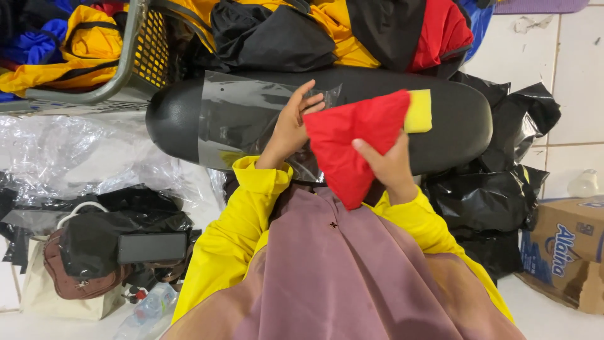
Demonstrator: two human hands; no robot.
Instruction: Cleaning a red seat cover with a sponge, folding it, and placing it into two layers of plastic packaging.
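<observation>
My right hand [389,165] grips a folded red cloth with a yellow edge [352,135] and holds it over a black padded seat [459,126]. My left hand [292,123] pinches the open edge of a clear plastic bag [242,119] that lies flat on the seat, right beside the cloth. The cloth's left corner touches the bag's opening. Both arms wear yellow sleeves over a mauve garment.
A plastic basket [135,63] with yellow, blue and black garments stands at the upper left. More red, yellow and black garments [352,31] are piled behind the seat. Black plastic bags [497,201] lie at right, beside a cardboard box [566,252]. Crumpled clear plastic [69,157], a brown bag and a phone [151,247] lie at left.
</observation>
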